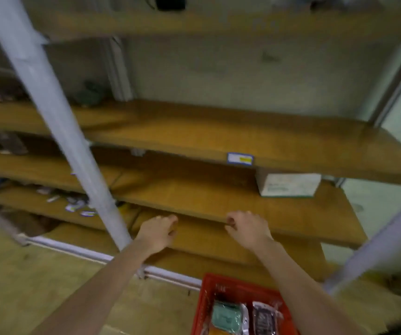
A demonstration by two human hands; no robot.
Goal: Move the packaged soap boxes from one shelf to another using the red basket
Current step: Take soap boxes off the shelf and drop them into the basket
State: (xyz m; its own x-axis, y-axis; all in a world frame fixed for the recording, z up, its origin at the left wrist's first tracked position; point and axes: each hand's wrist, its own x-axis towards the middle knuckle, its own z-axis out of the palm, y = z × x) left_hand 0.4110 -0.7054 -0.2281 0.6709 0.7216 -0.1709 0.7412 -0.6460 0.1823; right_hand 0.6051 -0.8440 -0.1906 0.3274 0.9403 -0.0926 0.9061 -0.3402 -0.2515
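Note:
The red basket (209,293) sits low at the bottom of the view, on the floor by the shelf unit. Inside it lie wrapped soap packs: a green one (226,316) and a dark one (264,319). My left hand (157,230) and my right hand (247,228) hover side by side above the basket, in front of the edge of a wooden shelf (194,197). Both hands hold nothing, with the fingers loosely curled. A white box (289,184) stands on that shelf at the right.
A grey metal upright (56,122) slants across the left; another post (378,240) blurs at the right. A higher wooden shelf (218,131) carries a blue-and-yellow label (240,158). Small packets (78,204) lie on the lower left shelves.

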